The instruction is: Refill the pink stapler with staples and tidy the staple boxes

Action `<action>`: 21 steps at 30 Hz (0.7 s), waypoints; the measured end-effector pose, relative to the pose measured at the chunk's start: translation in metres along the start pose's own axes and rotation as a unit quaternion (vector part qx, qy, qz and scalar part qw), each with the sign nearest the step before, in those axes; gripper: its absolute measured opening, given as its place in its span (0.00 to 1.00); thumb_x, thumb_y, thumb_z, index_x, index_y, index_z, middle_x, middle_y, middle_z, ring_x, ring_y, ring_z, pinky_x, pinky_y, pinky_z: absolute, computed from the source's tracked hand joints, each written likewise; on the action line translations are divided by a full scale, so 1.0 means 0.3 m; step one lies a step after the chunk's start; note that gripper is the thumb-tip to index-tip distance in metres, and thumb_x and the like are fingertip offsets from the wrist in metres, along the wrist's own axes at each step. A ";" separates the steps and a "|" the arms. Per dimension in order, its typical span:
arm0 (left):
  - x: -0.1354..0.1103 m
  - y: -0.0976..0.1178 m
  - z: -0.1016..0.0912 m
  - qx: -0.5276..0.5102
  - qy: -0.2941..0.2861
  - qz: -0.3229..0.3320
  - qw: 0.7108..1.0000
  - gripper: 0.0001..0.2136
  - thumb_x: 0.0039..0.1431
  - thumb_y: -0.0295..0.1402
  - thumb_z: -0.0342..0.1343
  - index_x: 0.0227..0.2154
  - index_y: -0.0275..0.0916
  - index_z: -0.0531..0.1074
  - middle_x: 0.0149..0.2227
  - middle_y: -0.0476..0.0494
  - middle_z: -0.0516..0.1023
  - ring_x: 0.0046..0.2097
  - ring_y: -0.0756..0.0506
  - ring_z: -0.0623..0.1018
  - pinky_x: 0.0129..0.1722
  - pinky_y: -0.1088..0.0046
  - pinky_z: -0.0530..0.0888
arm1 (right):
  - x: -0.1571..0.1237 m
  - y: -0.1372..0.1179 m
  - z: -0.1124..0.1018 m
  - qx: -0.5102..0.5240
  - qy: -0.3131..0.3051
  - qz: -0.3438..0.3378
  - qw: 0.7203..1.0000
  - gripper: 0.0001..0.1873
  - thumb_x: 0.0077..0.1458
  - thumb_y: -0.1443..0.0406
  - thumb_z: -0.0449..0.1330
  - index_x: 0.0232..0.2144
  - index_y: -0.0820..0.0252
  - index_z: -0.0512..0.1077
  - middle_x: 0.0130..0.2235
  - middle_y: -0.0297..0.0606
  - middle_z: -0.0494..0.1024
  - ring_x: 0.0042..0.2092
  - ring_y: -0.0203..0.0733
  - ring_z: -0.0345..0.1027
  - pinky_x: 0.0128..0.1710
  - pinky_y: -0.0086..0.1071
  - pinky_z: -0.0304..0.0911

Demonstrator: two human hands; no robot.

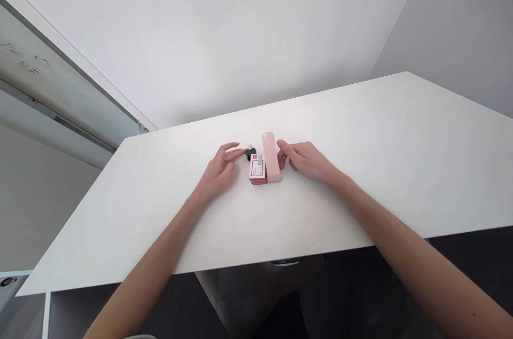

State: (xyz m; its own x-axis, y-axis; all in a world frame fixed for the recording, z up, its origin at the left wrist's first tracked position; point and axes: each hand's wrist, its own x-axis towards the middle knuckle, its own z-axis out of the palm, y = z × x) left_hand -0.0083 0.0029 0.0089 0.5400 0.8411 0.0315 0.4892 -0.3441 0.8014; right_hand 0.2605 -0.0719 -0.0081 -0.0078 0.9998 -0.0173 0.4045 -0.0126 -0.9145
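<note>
A pink stapler (pixel 271 155) lies lengthwise on the white table, its far end pointing at the wall. Against its left side sits a small red-and-white box (pixel 257 168), apparently stacked on another. Just behind the box is a small black object (pixel 250 152) with a silvery part, which looks like a binder clip. My left hand (pixel 221 171) is open with fingers apart, the index fingertip at the black object's left edge. On the stapler's right, my right hand (pixel 302 159) rests with thumb extended and fingers loosely curled, close beside it; whether they touch is unclear.
The white table (pixel 360 131) stretches wide to both sides, with its far edge near a pale wall (pixel 256 34). A window frame (pixel 72 56) runs along the left. Below the table's near edge is a dark area.
</note>
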 end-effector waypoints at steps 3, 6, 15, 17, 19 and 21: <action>-0.004 0.003 0.006 -0.007 -0.020 0.010 1.000 0.28 0.60 0.29 0.48 0.64 0.51 0.62 0.65 0.45 0.76 0.69 0.38 0.70 0.65 0.49 0.66 | -0.002 -0.002 0.001 0.001 0.002 -0.002 1.000 0.40 0.68 0.35 0.45 0.29 0.55 0.82 0.35 0.35 0.83 0.35 0.42 0.71 0.40 0.35 0.60; -0.004 -0.004 0.012 -0.010 -0.031 0.023 0.999 0.29 0.60 0.27 0.46 0.64 0.51 0.62 0.65 0.45 0.77 0.69 0.39 0.70 0.66 0.49 0.64 | -0.001 -0.003 0.001 -0.002 0.003 0.000 1.000 0.40 0.68 0.35 0.45 0.29 0.55 0.82 0.35 0.35 0.83 0.35 0.42 0.70 0.39 0.35 0.60; -0.004 -0.017 0.030 -0.021 -0.063 0.044 0.997 0.31 0.60 0.28 0.46 0.67 0.48 0.58 0.67 0.43 0.74 0.71 0.39 0.68 0.70 0.48 0.61 | 0.002 0.000 0.003 -0.010 0.001 -0.002 1.000 0.41 0.68 0.35 0.44 0.29 0.54 0.82 0.35 0.35 0.83 0.36 0.42 0.70 0.39 0.36 0.59; -0.004 -0.017 0.034 -0.020 -0.064 0.045 0.997 0.31 0.60 0.28 0.46 0.67 0.49 0.58 0.67 0.43 0.73 0.70 0.39 0.69 0.69 0.48 0.61 | 0.003 0.002 0.003 -0.010 0.001 -0.003 1.000 0.41 0.68 0.35 0.44 0.29 0.54 0.82 0.35 0.35 0.83 0.35 0.42 0.70 0.39 0.35 0.59; -0.004 -0.019 0.036 -0.021 -0.065 0.044 0.997 0.31 0.60 0.28 0.46 0.67 0.50 0.58 0.67 0.44 0.73 0.70 0.39 0.69 0.69 0.48 0.62 | 0.004 0.003 0.004 -0.010 0.003 -0.005 1.000 0.41 0.68 0.35 0.44 0.28 0.55 0.81 0.34 0.35 0.83 0.35 0.41 0.70 0.38 0.35 0.59; -0.005 -0.020 0.038 -0.023 -0.065 0.041 0.997 0.30 0.62 0.29 0.47 0.68 0.50 0.58 0.68 0.44 0.73 0.70 0.39 0.70 0.69 0.48 0.62 | 0.004 0.002 0.004 -0.010 0.005 -0.006 1.000 0.41 0.68 0.35 0.44 0.28 0.55 0.81 0.34 0.35 0.83 0.35 0.41 0.70 0.38 0.35 0.59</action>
State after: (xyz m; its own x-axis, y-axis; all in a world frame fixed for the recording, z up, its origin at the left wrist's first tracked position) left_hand -0.0042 -0.0011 -0.0029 0.6630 0.7483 0.0227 0.4090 -0.3874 0.8262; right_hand 0.2596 -0.0708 -0.0093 -0.0029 1.0000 -0.0025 0.4230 -0.0010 -0.9061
